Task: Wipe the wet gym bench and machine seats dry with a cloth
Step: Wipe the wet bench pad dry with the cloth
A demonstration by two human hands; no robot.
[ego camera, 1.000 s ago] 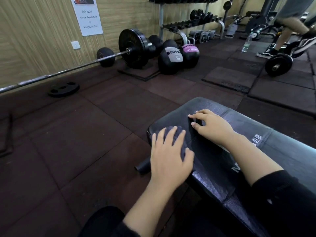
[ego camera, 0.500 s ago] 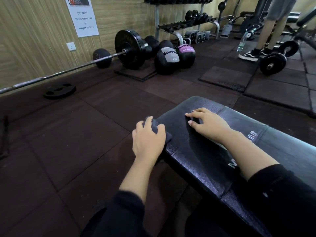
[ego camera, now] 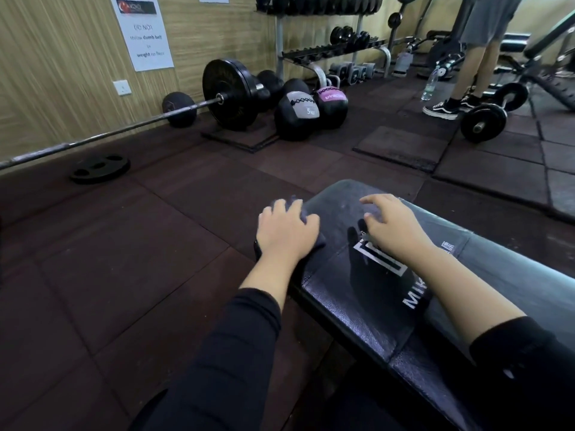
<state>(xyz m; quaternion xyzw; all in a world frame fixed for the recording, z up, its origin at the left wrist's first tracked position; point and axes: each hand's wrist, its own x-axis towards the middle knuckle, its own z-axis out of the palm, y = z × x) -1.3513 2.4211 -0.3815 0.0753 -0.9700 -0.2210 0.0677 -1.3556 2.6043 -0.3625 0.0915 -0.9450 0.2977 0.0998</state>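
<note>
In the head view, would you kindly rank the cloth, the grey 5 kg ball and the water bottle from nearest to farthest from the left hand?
1. Cloth: under the left hand.
2. Grey ball: ahead, mid-floor.
3. Bottle: far right.

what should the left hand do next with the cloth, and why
Probably sweep the cloth rightward across the bench pad. The left hand presses it at the pad's left edge, while the right hand hovers with spread fingers further in, so the pad's middle looks not yet covered.
</note>
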